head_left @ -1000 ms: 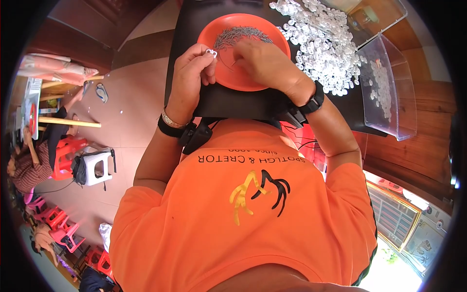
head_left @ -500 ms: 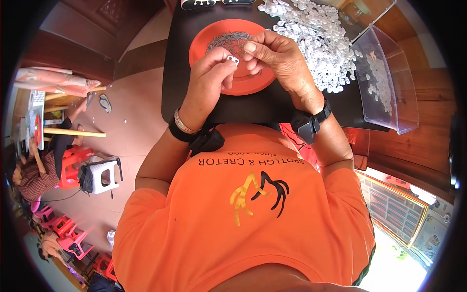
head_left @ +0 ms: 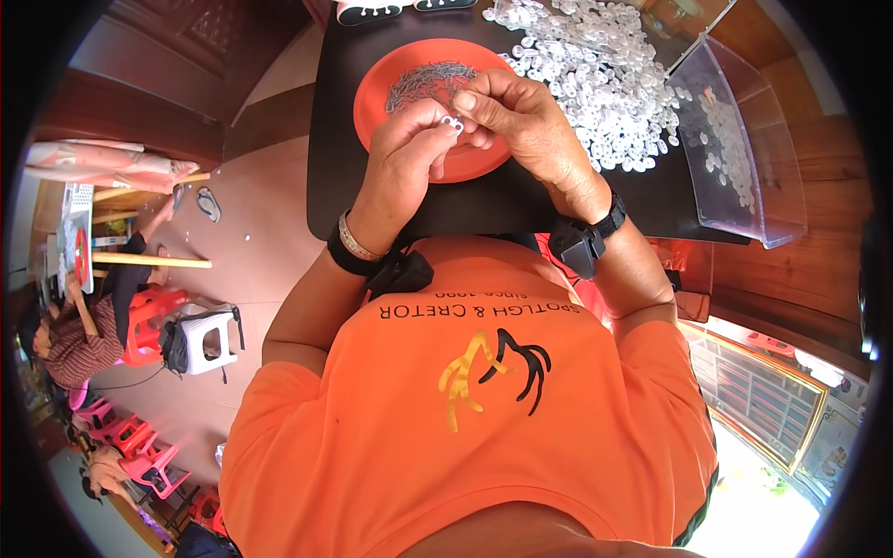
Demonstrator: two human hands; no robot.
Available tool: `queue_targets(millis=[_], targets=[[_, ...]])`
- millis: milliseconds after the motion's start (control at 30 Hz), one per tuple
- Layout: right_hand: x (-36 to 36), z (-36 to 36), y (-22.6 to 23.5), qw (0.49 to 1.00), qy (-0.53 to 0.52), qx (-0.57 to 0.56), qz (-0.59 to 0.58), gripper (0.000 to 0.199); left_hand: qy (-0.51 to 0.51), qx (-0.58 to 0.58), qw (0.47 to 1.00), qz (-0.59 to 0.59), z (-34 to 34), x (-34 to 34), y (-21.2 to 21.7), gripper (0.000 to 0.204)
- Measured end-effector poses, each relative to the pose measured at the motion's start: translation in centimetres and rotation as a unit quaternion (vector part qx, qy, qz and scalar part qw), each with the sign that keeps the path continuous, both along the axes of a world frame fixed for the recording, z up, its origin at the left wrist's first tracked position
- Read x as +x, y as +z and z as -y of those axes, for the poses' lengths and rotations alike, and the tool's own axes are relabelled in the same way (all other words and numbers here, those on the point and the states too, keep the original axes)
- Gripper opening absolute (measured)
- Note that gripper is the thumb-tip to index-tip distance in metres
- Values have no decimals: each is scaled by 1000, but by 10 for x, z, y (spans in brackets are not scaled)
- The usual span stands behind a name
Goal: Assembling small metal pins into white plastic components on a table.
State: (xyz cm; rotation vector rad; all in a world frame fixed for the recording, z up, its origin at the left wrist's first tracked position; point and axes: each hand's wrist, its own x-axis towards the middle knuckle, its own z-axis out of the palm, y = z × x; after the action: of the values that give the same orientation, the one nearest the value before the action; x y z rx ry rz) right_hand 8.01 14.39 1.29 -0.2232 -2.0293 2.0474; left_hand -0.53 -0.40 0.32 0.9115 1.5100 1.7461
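My left hand point(head_left: 402, 166) pinches a small white plastic clip point(head_left: 453, 124) with ring-shaped loops between thumb and fingertips. Close beside it, the thumb and forefinger of my right hand point(head_left: 538, 123) are pressed together. What they hold, if anything, is too small to make out. Both hands hover over the near part of a round red plate point(head_left: 369, 86), their fingertips nearly meeting. Grey nails point(head_left: 423, 84) lie heaped on the plate's far side. To the right, a big pile of white plastic clips point(head_left: 619, 102) is spread over the black table point(head_left: 446, 216).
A clear plastic bin point(head_left: 777, 186) holding more white pieces stands tilted at the table's right edge. Black shoes point(head_left: 370, 13) show at the far edge. Leftward on the floor are a white stool point(head_left: 212, 344) and red stools point(head_left: 149, 321), with another person point(head_left: 79, 330) seated there.
My hands have come slightly closer together, with the right fingertips now beside the white clip. The whole view has shifted a little.
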Motion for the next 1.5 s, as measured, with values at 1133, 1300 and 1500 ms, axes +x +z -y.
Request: queue_targets(millis=[1133,1300,1500], targets=[[31,-81,-10,763,-111,611,178,20,30,-31,998,49,3,-1,-9,19],[19,-79,-24,714,-100,670,176,19,15,-29,999,36,2,-1,-10,18],[17,-85,-21,767,-116,617,134,17,15,-32,999,27,4,-4,-9,18]])
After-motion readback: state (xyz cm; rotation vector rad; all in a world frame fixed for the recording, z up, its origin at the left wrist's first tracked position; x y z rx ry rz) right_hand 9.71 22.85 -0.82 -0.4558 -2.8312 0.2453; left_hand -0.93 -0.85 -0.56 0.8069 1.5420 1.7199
